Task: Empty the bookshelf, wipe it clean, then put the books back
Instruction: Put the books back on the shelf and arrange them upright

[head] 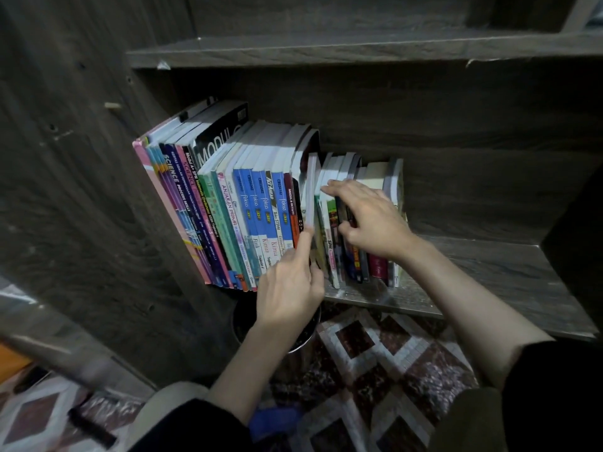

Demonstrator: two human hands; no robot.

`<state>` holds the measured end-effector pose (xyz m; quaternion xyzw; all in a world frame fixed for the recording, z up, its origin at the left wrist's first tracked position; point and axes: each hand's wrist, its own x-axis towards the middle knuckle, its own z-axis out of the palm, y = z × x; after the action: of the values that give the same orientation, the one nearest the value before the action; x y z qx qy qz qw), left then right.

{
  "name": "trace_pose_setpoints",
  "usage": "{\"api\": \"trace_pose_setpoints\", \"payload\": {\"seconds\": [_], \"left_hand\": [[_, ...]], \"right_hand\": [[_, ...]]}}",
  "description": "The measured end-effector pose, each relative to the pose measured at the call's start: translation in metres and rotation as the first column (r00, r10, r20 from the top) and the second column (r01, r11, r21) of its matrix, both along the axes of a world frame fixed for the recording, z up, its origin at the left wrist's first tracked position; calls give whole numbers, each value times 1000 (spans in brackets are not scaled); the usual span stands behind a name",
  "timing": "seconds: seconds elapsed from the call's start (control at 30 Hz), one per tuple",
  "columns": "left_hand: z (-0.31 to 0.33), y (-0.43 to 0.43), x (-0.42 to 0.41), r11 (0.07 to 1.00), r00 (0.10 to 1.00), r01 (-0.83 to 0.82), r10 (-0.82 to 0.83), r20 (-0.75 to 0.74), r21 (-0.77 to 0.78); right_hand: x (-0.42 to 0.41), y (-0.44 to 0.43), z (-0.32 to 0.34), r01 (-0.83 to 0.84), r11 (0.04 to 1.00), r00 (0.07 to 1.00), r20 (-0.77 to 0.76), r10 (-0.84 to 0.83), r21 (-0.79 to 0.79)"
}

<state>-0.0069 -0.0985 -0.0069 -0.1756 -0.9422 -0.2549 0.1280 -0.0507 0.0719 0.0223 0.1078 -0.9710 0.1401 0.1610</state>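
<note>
The left hand point(288, 282), low in the middle of the frame, has its grip narrow on a thin pale book point(310, 190). The index finger runs straight up the book's front edge and the other fingers curl in beside its lower end. That book stands upright in the gap between the two groups of books, so it's sitting on the shelf, just poking out a bit past its neighbours.

The right hand point(372, 220), just right of centre, has a wide, loose grip. Its fingers lie spread over the tops of the small books point(359, 265) and the thumb sits against their spines, more resting on them than clamping anything.

Left of the thin book there's a packed row of tall books leaning toward the left wall. It includes a few blue Fokus books point(261, 203), a black Modul book point(222, 138) further back and a pink book point(169, 203) at the far end.

All of it sits on the dark wood shelf board point(489, 272), whose right part is bare, with another shelf point(359, 47) across the top of the frame.

Below the shelf edge there's a dark round container point(243, 318) partly behind the left wrist, and a patterned rug point(391, 360) fills the bottom. Both arms end in black sleeves.
</note>
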Motion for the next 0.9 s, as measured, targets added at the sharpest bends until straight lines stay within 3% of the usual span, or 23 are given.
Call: {"api": "trace_pose_setpoints", "payload": {"seconds": [0.3, 0.5, 0.67, 0.77, 0.9], "left_hand": [[-2, 25, -29, 979, 998, 67, -70, 7, 193], [4, 12, -14, 993, 998, 55, -56, 3, 106], [4, 13, -14, 972, 989, 90, -112, 95, 217], [14, 9, -4, 974, 987, 68, -97, 127, 214], [35, 1, 16, 984, 981, 54, -84, 177, 168]], "right_hand": [[-1, 2, 3, -19, 1000, 999, 40, 19, -13], [-1, 1, 4, -18, 1000, 999, 42, 19, -11], [-1, 8, 17, -48, 994, 989, 138, 61, -95], [2, 27, 14, 36, 992, 999, 44, -32, -117], [8, 47, -4, 61, 994, 987, 153, -46, -94]]}}
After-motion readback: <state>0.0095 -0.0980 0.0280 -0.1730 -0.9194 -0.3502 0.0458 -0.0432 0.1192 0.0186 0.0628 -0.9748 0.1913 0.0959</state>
